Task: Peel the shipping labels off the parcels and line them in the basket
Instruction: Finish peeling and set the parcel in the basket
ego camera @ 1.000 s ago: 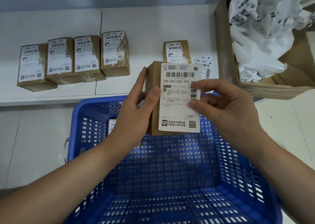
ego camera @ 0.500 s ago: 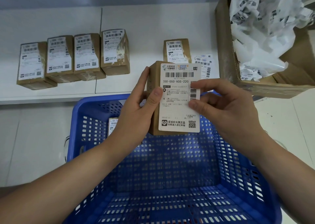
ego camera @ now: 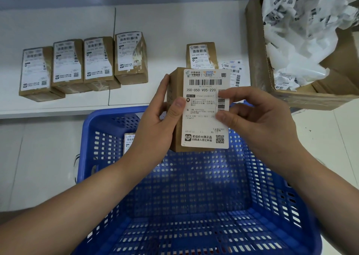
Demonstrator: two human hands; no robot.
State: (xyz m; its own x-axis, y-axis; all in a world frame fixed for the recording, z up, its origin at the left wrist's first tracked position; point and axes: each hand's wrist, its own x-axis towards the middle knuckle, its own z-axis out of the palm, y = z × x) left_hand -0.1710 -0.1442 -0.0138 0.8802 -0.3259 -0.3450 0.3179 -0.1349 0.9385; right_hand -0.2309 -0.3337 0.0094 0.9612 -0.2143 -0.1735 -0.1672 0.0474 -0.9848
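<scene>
- Since the earlier pictures little has moved; the parcel (ego camera: pixel 175 109) has risen a touch against the shelf behind it, and both hands keep their places on it
- The left hand (ego camera: pixel 155 122) grips the parcel from its left side, thumb laid across the front edge beside the label (ego camera: pixel 204 118), fingers curled round the far side
- The right hand (ego camera: pixel 258 118) pinches the label's right edge between thumb and forefinger; that edge appears to overhang the box and looks already free, though how far the label is lifted cannot be told
- The parcel stands upright, held over the far rim of the blue basket (ego camera: pixel 272 177); its long axis runs away from the person, and the label follows the same axis
- The coming pull looks to run from right to left across the short width of the label, so the right hand, already on the free edge, is the one placed to do it; the left need only brace
- One parcel already stands in the basket (ego camera: pixel 129 142) behind the left wrist; four labelled parcels (ego camera: pixel 83 66) wait in a row on the shelf (ego camera: pixel 165 31), another (ego camera: pixel 201 55) stands behind the held one
- A cardboard box (ego camera: pixel 258 60) of crumpled paper sits at the right
</scene>
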